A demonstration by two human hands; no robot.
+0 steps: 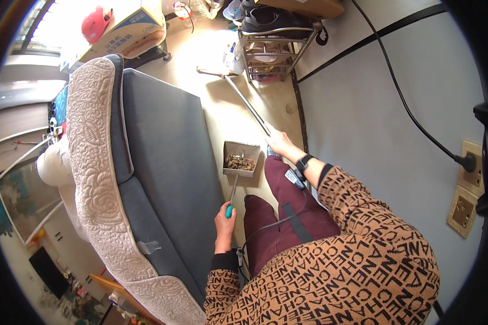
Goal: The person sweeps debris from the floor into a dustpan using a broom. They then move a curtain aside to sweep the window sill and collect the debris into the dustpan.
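My left hand grips the green-ended handle of a metal dustpan. Brown debris lies heaped inside the pan, which rests on the pale floor in front of my feet. Around the upper end of a long metal pole my right hand is closed. The pole slants away to a broad head on the floor by the shoe rack. Strong glare washes out the floor near that head, so its underside cannot be made out.
A grey sofa with a quilted cream cover lines the left. On the right stand a grey wall with a plugged-in black cable and a metal shoe rack. A carton bearing a pink helmet is at the far left.
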